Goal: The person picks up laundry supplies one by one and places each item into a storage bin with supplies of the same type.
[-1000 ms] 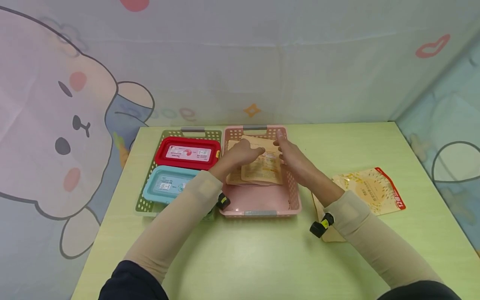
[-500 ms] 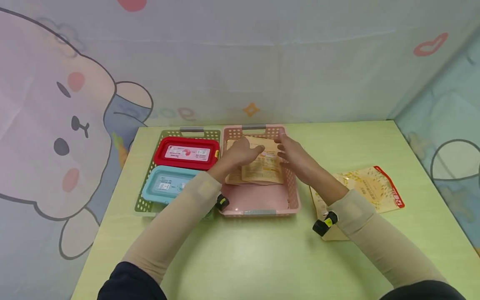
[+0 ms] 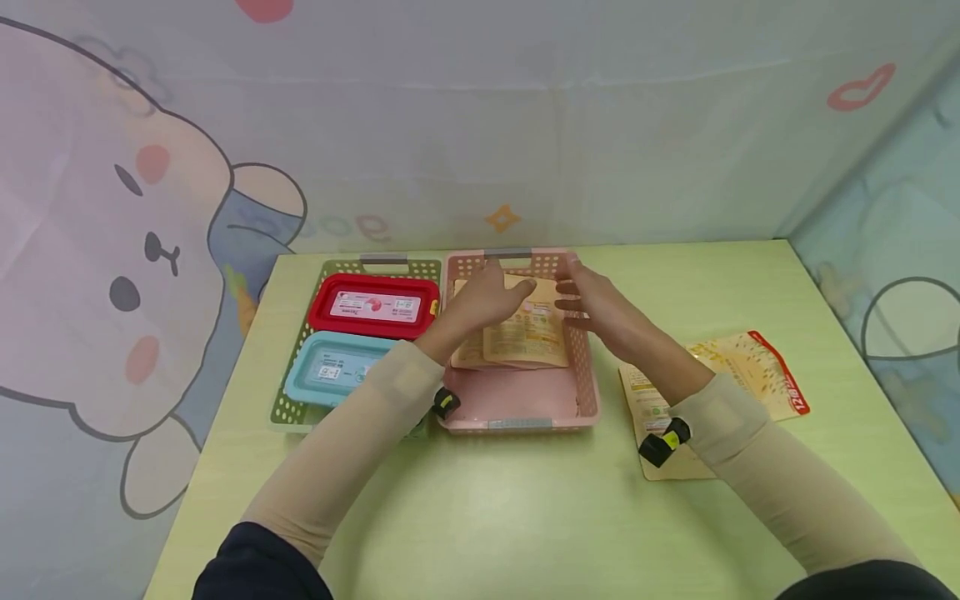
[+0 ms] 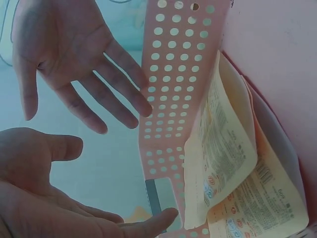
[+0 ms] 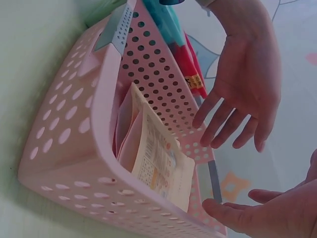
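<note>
Green basket point(image 3: 300, 392) on pale green worktop point(image 3: 525, 517), red lidded box point(image 3: 373, 306) and blue lidded box point(image 3: 330, 368) inside, orange pouches point(image 3: 738, 375) lying right, cartoon rabbit backdrop point(image 3: 112, 250) behind.

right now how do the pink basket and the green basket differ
The pink basket holds flat tan pouches leaning against its far wall; the green basket holds two lidded boxes, one red, one blue. Both open hands, left hand and right hand, hover over the pink basket, none over the green. Both baskets are perforated with grey handles and sit side by side.
</note>
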Action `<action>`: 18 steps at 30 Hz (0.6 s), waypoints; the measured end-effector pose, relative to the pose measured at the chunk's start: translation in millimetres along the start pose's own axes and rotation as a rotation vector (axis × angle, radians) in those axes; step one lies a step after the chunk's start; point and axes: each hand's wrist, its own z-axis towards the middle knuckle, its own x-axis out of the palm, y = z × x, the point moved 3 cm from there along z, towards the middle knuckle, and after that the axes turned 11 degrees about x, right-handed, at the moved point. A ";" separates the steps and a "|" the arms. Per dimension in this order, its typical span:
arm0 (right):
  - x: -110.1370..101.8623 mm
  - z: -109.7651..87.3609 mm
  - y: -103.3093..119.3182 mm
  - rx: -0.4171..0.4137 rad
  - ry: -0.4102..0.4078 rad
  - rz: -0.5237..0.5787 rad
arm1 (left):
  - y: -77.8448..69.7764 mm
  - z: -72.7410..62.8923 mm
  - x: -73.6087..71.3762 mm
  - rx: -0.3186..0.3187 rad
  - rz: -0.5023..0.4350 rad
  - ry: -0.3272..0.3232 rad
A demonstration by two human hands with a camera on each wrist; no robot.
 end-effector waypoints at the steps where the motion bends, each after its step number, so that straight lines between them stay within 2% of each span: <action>1: -1.3 -0.8 0.7 -0.007 -0.001 -0.007 | -0.5 0.0 -0.4 0.002 -0.004 0.002; 5: -6.5 -4.1 3.0 -0.033 -0.002 -0.030 | -3.1 0.1 -2.0 0.024 0.000 0.002; 11: -14.5 -8.8 7.2 -0.061 0.003 -0.064 | -10.0 -0.8 -4.8 0.078 -0.011 -0.038; 18: -23.8 -16.4 11.3 -0.070 0.008 -0.113 | -20.8 -4.2 -8.3 0.078 -0.025 -0.031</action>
